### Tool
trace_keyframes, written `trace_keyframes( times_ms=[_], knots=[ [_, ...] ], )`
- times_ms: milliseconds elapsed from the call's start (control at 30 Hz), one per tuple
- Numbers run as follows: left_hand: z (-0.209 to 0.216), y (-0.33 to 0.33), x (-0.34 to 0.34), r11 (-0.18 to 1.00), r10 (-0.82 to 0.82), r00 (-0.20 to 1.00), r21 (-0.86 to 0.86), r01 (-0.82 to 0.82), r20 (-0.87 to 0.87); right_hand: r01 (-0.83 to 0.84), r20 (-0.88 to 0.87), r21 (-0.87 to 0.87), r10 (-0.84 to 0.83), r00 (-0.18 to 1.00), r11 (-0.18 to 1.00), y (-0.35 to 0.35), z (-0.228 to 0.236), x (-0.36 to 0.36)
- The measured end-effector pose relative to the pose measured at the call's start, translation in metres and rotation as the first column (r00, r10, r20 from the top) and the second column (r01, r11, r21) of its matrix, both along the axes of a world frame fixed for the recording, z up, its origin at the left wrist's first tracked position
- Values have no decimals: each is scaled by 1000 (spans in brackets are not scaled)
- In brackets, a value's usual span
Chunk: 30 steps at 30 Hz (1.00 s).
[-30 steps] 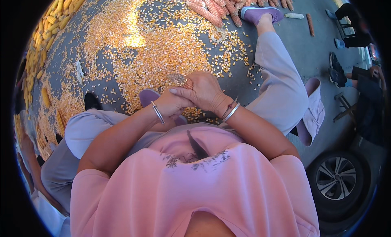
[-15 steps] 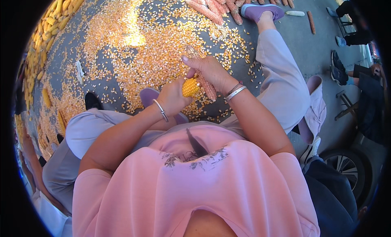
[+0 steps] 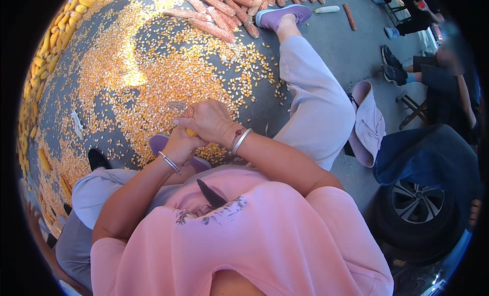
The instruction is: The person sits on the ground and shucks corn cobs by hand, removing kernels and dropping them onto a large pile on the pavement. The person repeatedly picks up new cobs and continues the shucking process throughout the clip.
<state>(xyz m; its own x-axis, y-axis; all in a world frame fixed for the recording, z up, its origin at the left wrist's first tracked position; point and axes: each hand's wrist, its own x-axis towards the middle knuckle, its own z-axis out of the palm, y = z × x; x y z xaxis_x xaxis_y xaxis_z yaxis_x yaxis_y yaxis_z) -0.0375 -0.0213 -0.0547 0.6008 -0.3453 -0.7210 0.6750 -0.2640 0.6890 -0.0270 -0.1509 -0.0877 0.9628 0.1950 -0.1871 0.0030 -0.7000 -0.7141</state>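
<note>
Both my hands are wrapped around one yellow corn cob (image 3: 191,132), of which only a small yellow bit shows between them. My right hand (image 3: 205,121) lies over the top of the cob, fingers curled toward the left. My left hand (image 3: 181,145) grips it from below, a bracelet on that wrist. Loose yellow kernels (image 3: 153,77) cover the grey ground in front of my knees.
Bare reddish cobs (image 3: 224,13) lie in a heap by my purple shoe (image 3: 282,15) at the top. Whole yellow cobs (image 3: 48,46) line the left rim. At the right sits another person on a stool (image 3: 415,110), with a car wheel (image 3: 412,207) below.
My hands were clasped over the cob, then parted so the yellow cob showed, and now have closed over it again, slightly further left.
</note>
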Motion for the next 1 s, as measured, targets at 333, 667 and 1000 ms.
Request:
trace_keyframes(
  times_ms=[333,667,1000],
  knots=[
    [-52,12,-4,943,-331,847,120,310,416,150,-60,175,-141,988,973,-26,-34,4],
    [-22,17,14,996,-89,995,-1,89,34,461,-426,543,-243,872,702,-56,10,8],
    [-20,19,19,998,-49,989,-41,55,140,452,-518,685,-55,854,571,-64,21,5]
  ],
)
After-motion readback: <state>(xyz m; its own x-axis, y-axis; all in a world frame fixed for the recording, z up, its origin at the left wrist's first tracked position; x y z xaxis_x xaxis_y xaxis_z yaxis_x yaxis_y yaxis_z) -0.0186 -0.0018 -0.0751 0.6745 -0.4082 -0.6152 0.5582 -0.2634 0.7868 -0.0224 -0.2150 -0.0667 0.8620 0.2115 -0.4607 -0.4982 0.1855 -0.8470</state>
